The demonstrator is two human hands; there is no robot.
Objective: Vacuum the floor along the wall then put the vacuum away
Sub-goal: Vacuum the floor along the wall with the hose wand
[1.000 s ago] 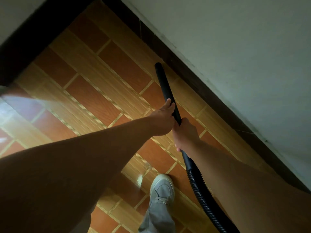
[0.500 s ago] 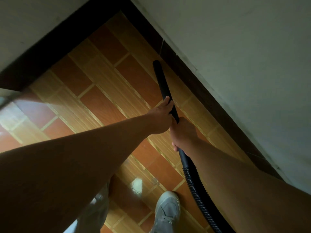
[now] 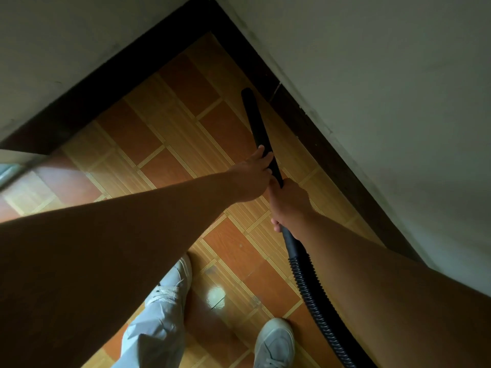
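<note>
I hold the black rigid vacuum wand [image 3: 257,123] in both hands. My left hand [image 3: 251,179] sits higher on the tube, its fingers [image 3: 262,152] wrapped round it from the left. My right hand [image 3: 289,205] grips just behind, curled tight round the tube's end where the ribbed black hose [image 3: 309,290] joins.

The wand slants down and away from me. Its tip lies near the dark brown baseboard [image 3: 334,166] at the foot of the pale plaster wall [image 3: 385,88], a little short of the corner where a second wall meets it. I cannot tell whether the tip touches the orange-and-tan tiled floor [image 3: 170,144]. The vacuum's body is out of view, somewhere along the hose behind me.

I judge I am mid-run along the wall, with the corner not yet done and the putting away not begun.

If I swing the wand too far right, its hard tip knocks or scrapes the baseboard. If I let it lift, the strip beside the wall gets missed. The hose runs close past my right white canvas shoe [image 3: 275,343], so a careless step could land on it or snag it. Reaching into the corner could pull the hose taut and drag or tip the unseen machine. The tiles look glossy, so my footing needs care too.
</note>
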